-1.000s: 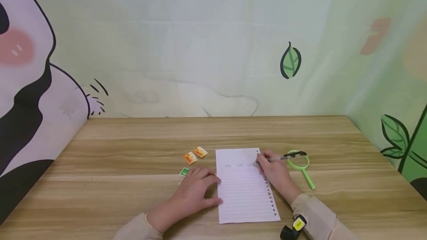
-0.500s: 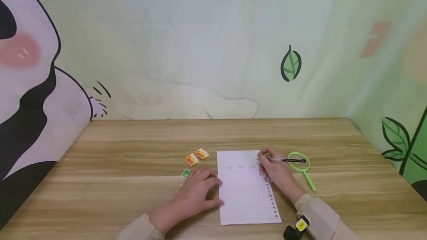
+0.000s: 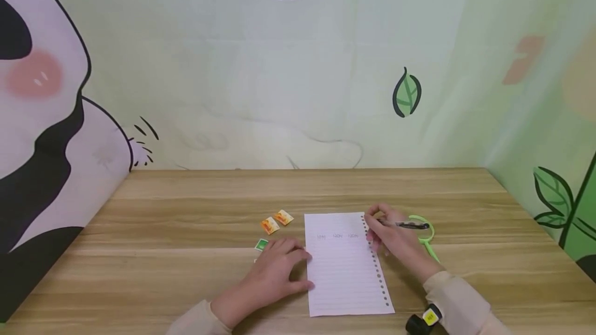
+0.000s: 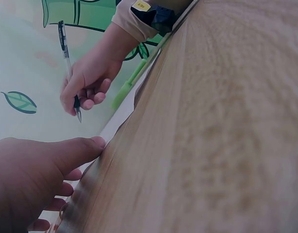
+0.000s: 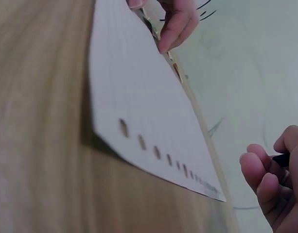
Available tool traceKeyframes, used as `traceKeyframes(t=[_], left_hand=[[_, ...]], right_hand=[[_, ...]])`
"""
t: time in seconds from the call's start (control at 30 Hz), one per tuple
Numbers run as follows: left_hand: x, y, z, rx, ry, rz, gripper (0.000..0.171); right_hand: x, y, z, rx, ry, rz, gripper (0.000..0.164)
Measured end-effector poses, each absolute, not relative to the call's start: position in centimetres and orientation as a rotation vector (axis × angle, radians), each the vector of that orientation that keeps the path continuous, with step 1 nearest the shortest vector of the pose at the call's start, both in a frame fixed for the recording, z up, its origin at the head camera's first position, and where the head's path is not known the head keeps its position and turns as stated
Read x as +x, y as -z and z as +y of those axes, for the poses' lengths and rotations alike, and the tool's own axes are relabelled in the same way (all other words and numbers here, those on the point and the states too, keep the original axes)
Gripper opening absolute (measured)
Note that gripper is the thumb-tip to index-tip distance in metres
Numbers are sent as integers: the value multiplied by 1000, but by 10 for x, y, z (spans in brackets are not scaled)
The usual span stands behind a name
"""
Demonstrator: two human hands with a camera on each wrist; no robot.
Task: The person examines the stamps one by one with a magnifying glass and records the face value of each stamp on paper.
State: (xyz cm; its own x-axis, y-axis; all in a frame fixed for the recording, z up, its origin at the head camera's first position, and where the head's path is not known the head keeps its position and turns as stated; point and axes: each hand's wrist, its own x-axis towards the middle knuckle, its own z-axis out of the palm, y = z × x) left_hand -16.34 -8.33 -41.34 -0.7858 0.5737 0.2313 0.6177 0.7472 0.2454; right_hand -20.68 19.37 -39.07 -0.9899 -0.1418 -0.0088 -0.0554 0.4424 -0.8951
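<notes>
A lined sheet of paper (image 3: 346,278) with holes down its right edge lies on the wooden table, a row of handwritten marks near its top. My left hand (image 3: 279,268) touches the sheet's left edge with thumb and fingertips, fingers spread. At the upper right edge, my right hand (image 3: 398,237) pinches a pen (image 4: 66,53) with a clear barrel and black grip; its tip is off the paper in the left wrist view. Just behind that hand lies a green magnifying glass (image 3: 433,230), partly covered by the hand and pen.
Two small orange-and-white stamp-like pieces (image 3: 270,225) lie left of the sheet. A green-and-white one (image 3: 262,244) sits beyond my left hand, with another edge mostly hidden there. A printed cloth backdrop (image 3: 279,87) rises behind the table (image 3: 195,206).
My right hand has lifted the pen from the writing and drawn right, past the sheet's edge, now covering part of the magnifying glass. My left hand stays at the left edge. The view has shifted slightly.
</notes>
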Motion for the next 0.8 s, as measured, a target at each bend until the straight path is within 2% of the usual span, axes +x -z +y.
traceKeyframes(t=[0.3, 0.8], left_hand=[[-162, 414, -85, -969, 463, -2785, 45], [-163, 414, -85, -959, 476, -2809, 45]], right_hand=[[-204, 376, 202, -317, 1562, 2599, 26], [-203, 365, 218, -358, 1424, 2747, 28]])
